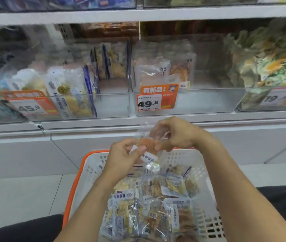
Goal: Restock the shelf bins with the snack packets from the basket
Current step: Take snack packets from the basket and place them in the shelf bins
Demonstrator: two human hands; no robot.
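Currently both hands hold one clear packet above the far rim of the basket. Left hand: fingers curled, thumb pinching the packet's lower end by its white label. Right hand: fingers curled round the upper end. Packet contents look orange-brown; label text too blurred to read.

Basket: white, slotted walls, orange rim, set on the floor against the shelf's front base. Heap of packets fills it, mostly clear wrappers with yellow or brown contents, lying flat and overlapping.

Shelf, clear bins along the front edge:
- left bin: packets standing upright toward its left side, tag reads 45.8.
- middle bin: a few upright packets at its left rear corner, tag reads 49.8.
- right bin: green and orange packets piled high; tag partly readable.
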